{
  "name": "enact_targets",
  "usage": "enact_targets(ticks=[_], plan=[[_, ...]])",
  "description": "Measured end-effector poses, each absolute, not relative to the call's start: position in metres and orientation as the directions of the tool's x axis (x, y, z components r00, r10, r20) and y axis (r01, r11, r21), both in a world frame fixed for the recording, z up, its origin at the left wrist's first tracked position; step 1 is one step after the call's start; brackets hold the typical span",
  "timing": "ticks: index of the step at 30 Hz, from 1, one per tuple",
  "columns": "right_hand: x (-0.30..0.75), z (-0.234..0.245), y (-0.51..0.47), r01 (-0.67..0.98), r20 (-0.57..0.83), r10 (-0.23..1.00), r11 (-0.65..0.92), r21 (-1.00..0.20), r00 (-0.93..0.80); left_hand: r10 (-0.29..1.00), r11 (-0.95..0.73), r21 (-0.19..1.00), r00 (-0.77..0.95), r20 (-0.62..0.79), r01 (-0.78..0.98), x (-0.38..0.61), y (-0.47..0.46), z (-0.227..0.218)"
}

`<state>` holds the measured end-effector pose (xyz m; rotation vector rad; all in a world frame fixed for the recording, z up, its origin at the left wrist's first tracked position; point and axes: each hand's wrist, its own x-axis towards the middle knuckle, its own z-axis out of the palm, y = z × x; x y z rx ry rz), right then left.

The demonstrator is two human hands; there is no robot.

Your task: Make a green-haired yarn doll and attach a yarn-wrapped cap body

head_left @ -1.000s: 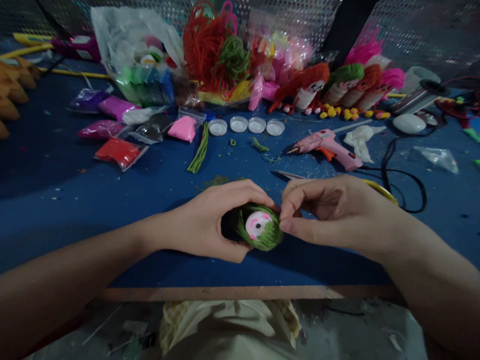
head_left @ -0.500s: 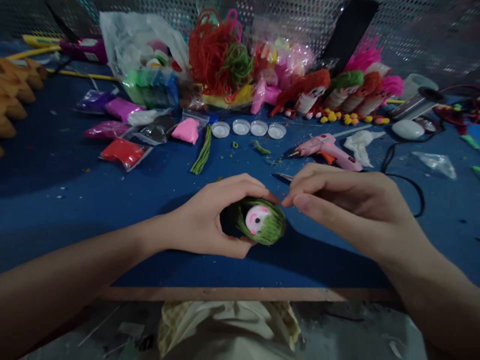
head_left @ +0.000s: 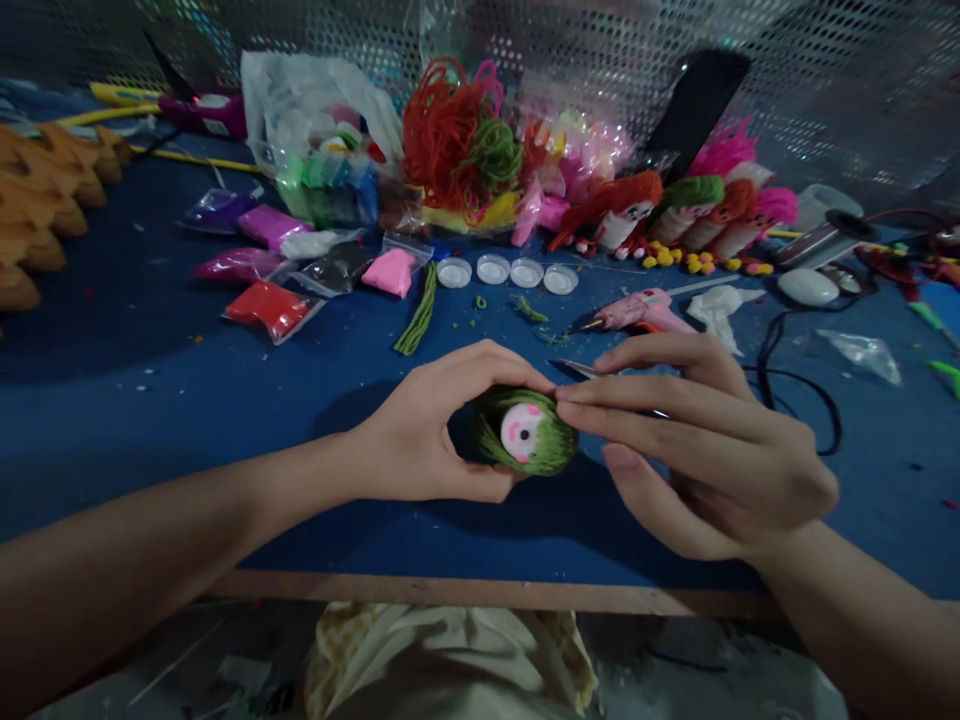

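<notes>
A small doll (head_left: 517, 430) with green yarn hair, a white face and pink cheeks lies sideways between the thumb and fingers of my left hand (head_left: 435, 425). Green strands cover part of its face. My right hand (head_left: 697, 440) has its fingers stretched out and apart, with fingertips at the top edge of the green hair and nothing gripped. Under that hand a pointed metal blade (head_left: 574, 369) sticks out on the blue table; the rest of it is mostly hidden. Behind the right hand lies a pink glue gun (head_left: 634, 309).
Several finished yarn-haired dolls (head_left: 686, 215) stand at the back right. Green yarn strands (head_left: 418, 315), white round caps (head_left: 493, 270) and clay packets (head_left: 271, 308) lie beyond my hands. An orange egg tray (head_left: 52, 210) is at far left. A black cable (head_left: 829, 400) loops at right.
My right hand has spread its fingers, from a near pinch beside the doll to touching the hair with stretched fingertips. The left hand keeps its hold. The camera view has shifted slightly.
</notes>
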<state>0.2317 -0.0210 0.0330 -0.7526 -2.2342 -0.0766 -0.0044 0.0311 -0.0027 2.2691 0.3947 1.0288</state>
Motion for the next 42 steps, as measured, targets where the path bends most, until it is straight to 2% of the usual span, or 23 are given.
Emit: enact_targets(ticks=[3,12,18,22,28,42], plan=[[0.2322,0.0322,-0.0206,0.544,0.700,0.456,0.831,-0.115,-0.549,0.486,-0.769,0.640,0.657,0.576,0.009,-0.0044,0.0311,-0.0031],[0.2295,0.0304,-0.0224,0.568,0.743,0.437,0.818,-0.093,-0.507,0.484,-0.757,0.653,0.669,0.564,-0.003,-0.0042,0.0319,-0.0048],[0.2291,0.0295,-0.0200,0.556,0.748,0.438,0.824,-0.111,-0.499,0.490,-0.750,0.662,0.665,0.564,-0.009,-0.0049,0.0306,-0.0044],[0.2294,0.0288,-0.0194,0.549,0.740,0.440,0.828,-0.115,-0.509,0.524,-0.706,0.708,0.655,0.544,-0.023,-0.0051,0.0296,-0.0074],[0.2296,0.0314,-0.0198,0.569,0.717,0.452,0.817,-0.093,-0.531,0.441,-0.728,0.668,0.641,0.628,-0.154,-0.0036,0.0333,-0.0107],[0.2285,0.0323,-0.0192,0.565,0.726,0.444,0.820,-0.092,-0.526,0.438,-0.718,0.677,0.651,0.619,-0.161,-0.0037,0.0343,-0.0096]])
